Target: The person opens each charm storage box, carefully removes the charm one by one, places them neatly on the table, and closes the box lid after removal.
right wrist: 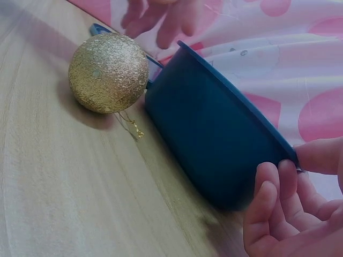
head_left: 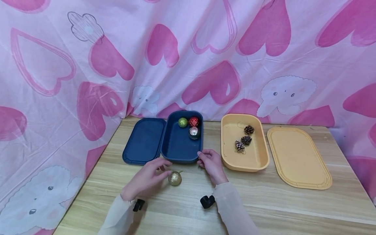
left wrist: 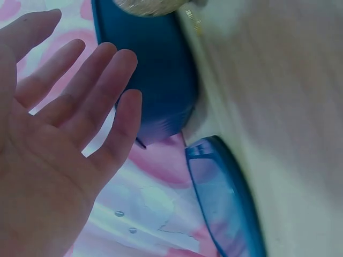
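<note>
A gold glitter Christmas ball (head_left: 175, 179) with a gold string loop lies on the table in front of the navy box (head_left: 179, 153). Beside the ball, my left hand (head_left: 149, 174) has its fingers spread and nothing between them; the left wrist view shows its palm (left wrist: 53, 160) bare. My right hand (head_left: 212, 163) pinches the box's near right corner, thumb over the rim and fingers curled against the outer wall, plain in the right wrist view. Inside the box sit a green ball (head_left: 182, 122), a red ball (head_left: 193, 121) and a shiny silver-pink ball (head_left: 194, 132).
The navy lid (head_left: 145, 140) lies flat left of its box. To the right stands a yellow box (head_left: 224, 156) holding three pine cones (head_left: 246, 140), with its yellow lid (head_left: 299, 158) farther right. A pink heart-print curtain (head_left: 211, 81) hangs along the table's back and left edges.
</note>
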`<move>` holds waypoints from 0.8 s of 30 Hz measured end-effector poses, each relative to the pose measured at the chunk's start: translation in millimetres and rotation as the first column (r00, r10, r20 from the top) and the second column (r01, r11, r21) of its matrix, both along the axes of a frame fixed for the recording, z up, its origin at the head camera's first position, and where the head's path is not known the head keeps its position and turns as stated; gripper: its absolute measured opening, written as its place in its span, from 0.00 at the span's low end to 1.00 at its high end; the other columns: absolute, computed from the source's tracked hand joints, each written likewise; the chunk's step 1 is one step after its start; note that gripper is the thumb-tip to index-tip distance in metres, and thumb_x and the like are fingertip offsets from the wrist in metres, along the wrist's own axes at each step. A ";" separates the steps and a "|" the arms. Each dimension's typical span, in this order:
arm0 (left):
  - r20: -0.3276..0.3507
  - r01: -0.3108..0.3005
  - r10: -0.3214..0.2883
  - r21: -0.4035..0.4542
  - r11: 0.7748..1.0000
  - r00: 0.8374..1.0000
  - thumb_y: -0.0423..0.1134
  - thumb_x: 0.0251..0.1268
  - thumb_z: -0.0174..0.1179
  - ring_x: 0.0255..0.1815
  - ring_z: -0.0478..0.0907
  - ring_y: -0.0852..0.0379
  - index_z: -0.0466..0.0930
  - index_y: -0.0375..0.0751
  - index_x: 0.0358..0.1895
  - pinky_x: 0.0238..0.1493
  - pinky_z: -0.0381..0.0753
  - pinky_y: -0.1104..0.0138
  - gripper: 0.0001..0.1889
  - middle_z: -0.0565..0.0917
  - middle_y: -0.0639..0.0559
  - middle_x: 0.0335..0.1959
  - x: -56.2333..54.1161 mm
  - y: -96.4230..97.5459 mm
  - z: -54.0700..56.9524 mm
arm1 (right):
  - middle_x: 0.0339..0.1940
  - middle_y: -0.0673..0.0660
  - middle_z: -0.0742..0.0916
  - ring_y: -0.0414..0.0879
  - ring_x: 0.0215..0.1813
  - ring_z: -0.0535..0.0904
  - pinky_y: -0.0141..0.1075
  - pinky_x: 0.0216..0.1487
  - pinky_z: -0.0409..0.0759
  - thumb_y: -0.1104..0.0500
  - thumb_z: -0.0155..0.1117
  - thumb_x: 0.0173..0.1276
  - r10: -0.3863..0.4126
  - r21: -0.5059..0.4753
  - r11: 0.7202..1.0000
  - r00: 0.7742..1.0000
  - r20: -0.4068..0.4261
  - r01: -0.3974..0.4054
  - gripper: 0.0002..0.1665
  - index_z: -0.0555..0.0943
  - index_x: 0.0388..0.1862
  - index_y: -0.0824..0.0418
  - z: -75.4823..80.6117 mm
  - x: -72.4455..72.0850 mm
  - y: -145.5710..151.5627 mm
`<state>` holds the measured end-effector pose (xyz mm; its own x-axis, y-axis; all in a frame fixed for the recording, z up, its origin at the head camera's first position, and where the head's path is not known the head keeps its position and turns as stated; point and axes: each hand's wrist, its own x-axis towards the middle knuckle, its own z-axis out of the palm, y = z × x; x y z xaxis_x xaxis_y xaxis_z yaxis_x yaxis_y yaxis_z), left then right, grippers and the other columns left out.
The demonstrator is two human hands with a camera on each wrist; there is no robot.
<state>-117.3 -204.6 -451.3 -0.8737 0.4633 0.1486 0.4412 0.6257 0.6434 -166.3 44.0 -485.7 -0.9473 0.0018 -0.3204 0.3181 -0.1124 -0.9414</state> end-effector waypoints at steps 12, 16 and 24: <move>-0.126 0.012 -0.028 -0.122 0.992 0.992 0.43 0.66 0.62 0.41 0.79 0.61 0.82 0.47 0.49 0.44 0.83 0.63 0.11 0.83 0.55 0.45 -32.3 10.5 27.4 | 0.29 0.53 0.84 0.39 0.27 0.80 0.30 0.32 0.79 0.61 0.62 0.68 -0.004 -0.004 1.000 1.000 -0.002 0.004 0.14 0.74 0.48 0.68 -0.4 0.2 0.8; -0.182 -0.013 -0.023 -0.194 0.981 0.983 0.44 0.65 0.62 0.43 0.78 0.61 0.82 0.48 0.48 0.46 0.82 0.64 0.11 0.82 0.56 0.45 -46.3 14.1 34.1 | 0.28 0.53 0.84 0.40 0.26 0.80 0.30 0.31 0.79 0.61 0.62 0.68 -0.008 -0.011 1.000 1.000 -0.006 0.008 0.14 0.74 0.47 0.68 0.4 0.7 0.5; -0.224 -0.045 -0.019 -0.280 0.959 0.974 0.43 0.65 0.61 0.49 0.79 0.54 0.82 0.44 0.49 0.54 0.80 0.58 0.12 0.82 0.51 0.48 -75.2 16.1 40.1 | 0.29 0.53 0.84 0.40 0.26 0.80 0.30 0.31 0.80 0.62 0.61 0.68 -0.005 -0.014 1.000 1.000 -0.014 0.005 0.14 0.73 0.48 0.70 -1.0 1.1 0.0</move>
